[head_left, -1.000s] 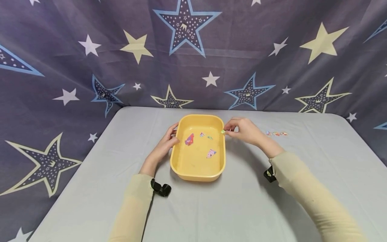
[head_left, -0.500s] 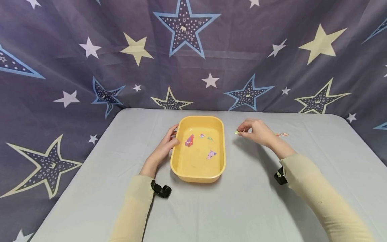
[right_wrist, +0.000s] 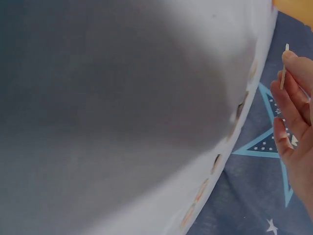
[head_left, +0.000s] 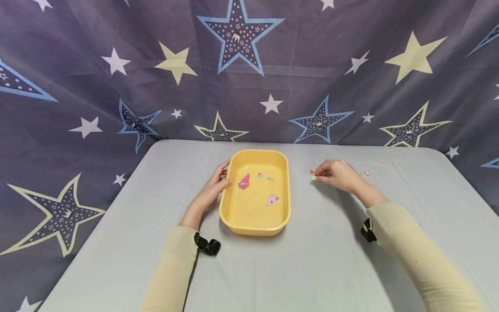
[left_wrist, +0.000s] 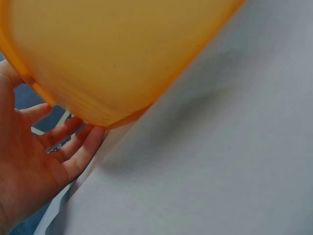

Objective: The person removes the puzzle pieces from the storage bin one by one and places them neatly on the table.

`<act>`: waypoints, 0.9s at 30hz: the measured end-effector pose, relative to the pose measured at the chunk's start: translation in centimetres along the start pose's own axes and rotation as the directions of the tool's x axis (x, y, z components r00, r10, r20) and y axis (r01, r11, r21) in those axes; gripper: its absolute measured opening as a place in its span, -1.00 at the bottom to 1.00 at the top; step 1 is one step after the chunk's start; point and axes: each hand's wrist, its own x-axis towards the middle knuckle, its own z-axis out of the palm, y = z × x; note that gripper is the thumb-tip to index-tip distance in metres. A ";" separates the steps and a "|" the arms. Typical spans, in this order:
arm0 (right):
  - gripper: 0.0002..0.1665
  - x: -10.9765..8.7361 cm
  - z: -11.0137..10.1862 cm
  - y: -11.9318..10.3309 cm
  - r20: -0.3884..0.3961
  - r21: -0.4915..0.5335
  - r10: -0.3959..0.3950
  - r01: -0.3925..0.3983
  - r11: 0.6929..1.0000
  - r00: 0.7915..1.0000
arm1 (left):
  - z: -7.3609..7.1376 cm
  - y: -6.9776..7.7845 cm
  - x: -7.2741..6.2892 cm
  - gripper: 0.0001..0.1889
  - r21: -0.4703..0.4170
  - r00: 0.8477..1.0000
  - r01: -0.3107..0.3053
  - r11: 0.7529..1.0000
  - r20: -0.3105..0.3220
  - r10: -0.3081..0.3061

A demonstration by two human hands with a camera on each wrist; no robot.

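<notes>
R hand [head_left: 340, 175] pinching small green pc [head_left: 313, 177] near yellow tub [head_left: 253, 213]

A person in pale beige sleeves [head_left: 167, 264], w/ black wrist straps [head_left: 206, 245], is working at a gray cloth-covered table [head_left: 253, 277]; a purple-gray star-print curtain [head_left: 241, 86] is hanging behind. The R hand is holding the thin flat green pc btwn thumb and fingertips, low over the table, R of the tub and apart from it. In the R wrist view the pc is showing edge-on. A red pc [head_left: 312, 171] is peeking out just beside it; from here I can't tell whether it's lying on the table or being held too.

The L hand [head_left: 213, 184] is resting against the tub's L side, fingers loosely extended along the outer wall, thumb at the rim.

The tub is standing upright on the table, w/ 4 flat printed pcs lying apart on its floor: a red-purple pc [head_left: 244, 181] near the L wall, a tiny pink-blue pc [head_left: 260, 175] and a slim green sliver [head_left: 270, 178] toward the far end, a pink-lilac pc [head_left: 272, 199] nearer the R wall. An orange-white pc [head_left: 365, 173] is lying on the table past the R hand; more table pcs [right_wrist: 201, 190] are showing in a blurry row in the R wrist view.
</notes>
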 end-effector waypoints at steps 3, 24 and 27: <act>-0.89 -0.1 0.4 0.2 0.027 0.000 0.030 -0.030 1.000 0.999 | -0.2 -0.9 0.4 -0.26 0.002 1.000 -0.004 1.000 -0.012 0.004; -0.88 0.3 1.8 0.4 -0.005 -0.162 0.036 -0.037 0.986 0.999 | 0.3 1.8 -1.2 -0.24 0.008 1.000 -0.014 1.000 0.015 0.014; -0.88 0.3 1.8 0.5 0.001 -0.160 0.046 -0.045 0.986 0.999 | 0.3 1.9 -1.3 -0.24 0.003 1.000 -0.013 1.000 0.014 0.013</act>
